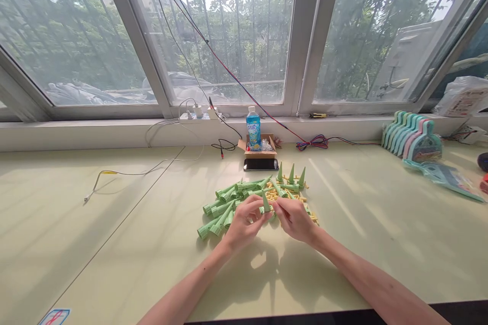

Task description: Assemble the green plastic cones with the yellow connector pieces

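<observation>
My left hand (248,217) is closed around the lower part of a green plastic cone (266,202), which points upward. Close against it, my right hand (294,217) pinches at the cone's base; whatever is between those fingertips is too small to make out. To the left and behind lies a heap of green cones (219,208), mostly on their sides. Small yellow plastic pieces (301,198) are scattered beyond and beside my right hand. Several green cones (292,174) stand upright at the back right of the heap.
Behind the heap lie a black phone (261,164) and a small cardboard box (263,154) with a blue bottle (253,129). A white cable (133,173) crosses the left side. At the right stand pastel plastic pieces (409,137) in a row, beside a flat teal one (438,175).
</observation>
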`<state>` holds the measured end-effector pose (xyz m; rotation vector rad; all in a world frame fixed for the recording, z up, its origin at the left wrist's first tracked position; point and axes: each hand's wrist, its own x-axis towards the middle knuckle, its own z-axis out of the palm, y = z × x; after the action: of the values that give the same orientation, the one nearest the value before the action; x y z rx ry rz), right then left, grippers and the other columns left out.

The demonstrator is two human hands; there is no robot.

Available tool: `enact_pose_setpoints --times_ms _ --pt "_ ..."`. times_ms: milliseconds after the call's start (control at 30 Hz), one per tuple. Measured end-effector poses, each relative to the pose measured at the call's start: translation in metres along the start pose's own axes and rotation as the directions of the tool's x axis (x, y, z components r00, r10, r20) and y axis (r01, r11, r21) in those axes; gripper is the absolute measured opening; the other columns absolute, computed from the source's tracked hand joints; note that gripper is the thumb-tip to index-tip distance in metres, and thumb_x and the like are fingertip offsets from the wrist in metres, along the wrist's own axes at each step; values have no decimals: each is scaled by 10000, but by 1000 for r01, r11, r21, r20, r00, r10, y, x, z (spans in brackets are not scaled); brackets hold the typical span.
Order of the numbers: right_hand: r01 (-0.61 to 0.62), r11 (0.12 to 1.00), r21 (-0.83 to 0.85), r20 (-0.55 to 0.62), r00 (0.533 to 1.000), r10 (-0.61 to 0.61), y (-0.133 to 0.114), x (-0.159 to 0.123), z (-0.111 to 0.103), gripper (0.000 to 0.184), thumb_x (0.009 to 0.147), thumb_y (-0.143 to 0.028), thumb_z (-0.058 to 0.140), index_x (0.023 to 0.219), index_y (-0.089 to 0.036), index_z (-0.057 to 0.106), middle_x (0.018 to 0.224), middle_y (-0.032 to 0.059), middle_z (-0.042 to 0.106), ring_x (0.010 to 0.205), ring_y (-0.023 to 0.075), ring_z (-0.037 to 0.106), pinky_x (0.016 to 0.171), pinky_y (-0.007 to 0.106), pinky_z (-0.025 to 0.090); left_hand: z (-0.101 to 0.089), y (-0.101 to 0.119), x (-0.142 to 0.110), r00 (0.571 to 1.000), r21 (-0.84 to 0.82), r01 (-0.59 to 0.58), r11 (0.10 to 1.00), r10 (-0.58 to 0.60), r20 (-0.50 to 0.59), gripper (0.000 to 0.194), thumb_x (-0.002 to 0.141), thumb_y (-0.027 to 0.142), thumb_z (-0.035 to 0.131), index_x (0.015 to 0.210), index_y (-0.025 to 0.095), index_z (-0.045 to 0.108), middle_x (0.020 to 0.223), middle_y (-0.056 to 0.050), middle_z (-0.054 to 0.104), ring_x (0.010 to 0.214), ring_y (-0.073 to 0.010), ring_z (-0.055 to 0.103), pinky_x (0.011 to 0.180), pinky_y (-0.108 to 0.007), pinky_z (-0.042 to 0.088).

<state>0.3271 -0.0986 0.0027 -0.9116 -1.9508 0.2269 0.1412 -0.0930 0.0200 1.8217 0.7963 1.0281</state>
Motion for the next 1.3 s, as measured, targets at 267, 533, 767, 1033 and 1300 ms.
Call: enact_pose_setpoints --times_ms 267,533,767,1033,1300 --pt "-51 999 -9 -101 994 50 1 1 3 397 1028 -273 387 640 -216 326 556 -59 298 483 96 256 475 242 256 5 -1 0 997 42 21 999 -17 -80 276 926 435 594 1033 194 674 988 -53 536 607 -83 490 506 -209 483" --pt "-88 996 34 -217 972 93 -4 6 -2 347 1037 -338 405 738 -195 504 592 -27 451 507 105 382 486 236 326 2 -1 4 962 -129 224 966 -240 -128 470 925 580 527 742 150 574 496 37 493 401 -79 451 411 -183 341" --pt "29 999 33 -122 992 -25 -4 4 -3 314 1046 -300 379 783 -199 517 651 -10 500 538 111 423 512 237 367 3 2 5 923 -294 381 877 -346 165 699 863 722 491 603 98 663 583 -63 608 368 -83 486 364 -201 332" --pt "75 996 50 -82 994 -71 -4 3 -4 244 1037 -239 390 843 -201 533 660 -10 521 556 116 424 532 231 367 -1 -3 4 921 -331 377 865 -314 231 593 902 660 500 766 115 690 508 -16 558 391 -101 484 397 -212 366" --pt "35 995 97 -60 998 -29 -4 2 -4 279 1033 -241 389 781 -199 503 657 -14 521 545 106 430 532 226 354 -2 -1 3 957 -210 266 941 -232 175 479 911 598 540 797 137 603 514 20 527 414 -94 477 438 -218 370"
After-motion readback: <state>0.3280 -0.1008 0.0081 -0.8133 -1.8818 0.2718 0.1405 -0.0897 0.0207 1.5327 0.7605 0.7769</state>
